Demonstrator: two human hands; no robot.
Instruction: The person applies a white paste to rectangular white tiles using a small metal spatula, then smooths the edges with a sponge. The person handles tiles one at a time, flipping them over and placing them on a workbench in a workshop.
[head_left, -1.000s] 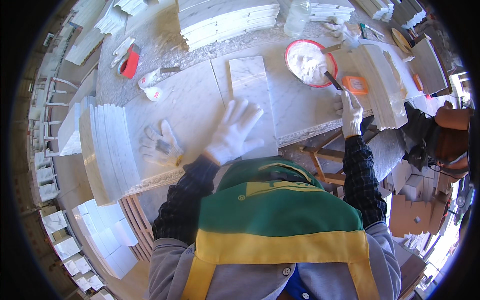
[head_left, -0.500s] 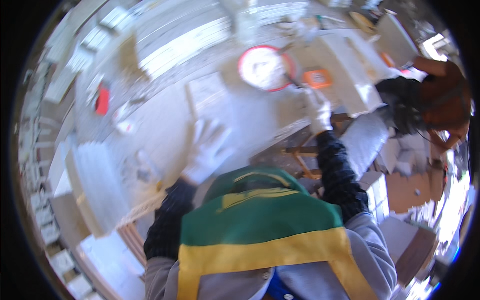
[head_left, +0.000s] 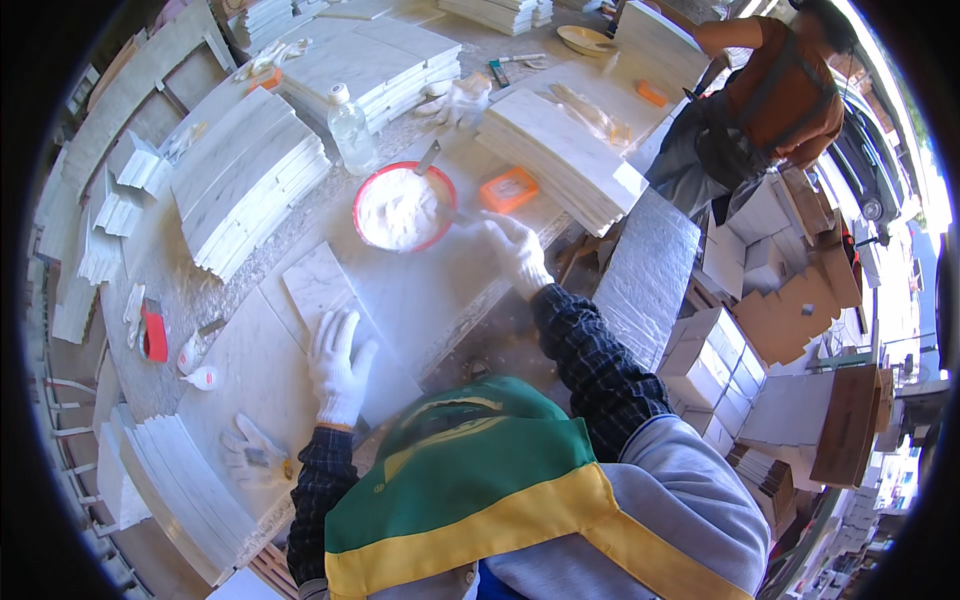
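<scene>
My left hand (head_left: 338,368), in a white glove, lies open with its fingers stretched over the near end of a grey-veined white stone tile (head_left: 318,285). My right hand (head_left: 516,252), also gloved, is closed around the handle of a scraper (head_left: 460,217), whose far end reaches the white powder or paste (head_left: 396,208) at the right side of a red-rimmed bowl (head_left: 358,212). Another flat metal blade (head_left: 429,157) leans out over the bowl's far edge. Just right of the bowl sits an orange box-like object (head_left: 508,189).
Stacks of stone tiles stand at the left (head_left: 245,185), far middle (head_left: 385,55) and right (head_left: 565,150). A clear bottle (head_left: 350,130) is behind the bowl. An empty glove (head_left: 252,455) lies near left. At the right, a co-worker (head_left: 770,100) bends near cardboard boxes (head_left: 790,310).
The view has swung, so the bowl and table appear further left and lower. My left hand's fingers are closer together on the tile. My right hand still grips the scraper at the bowl.
</scene>
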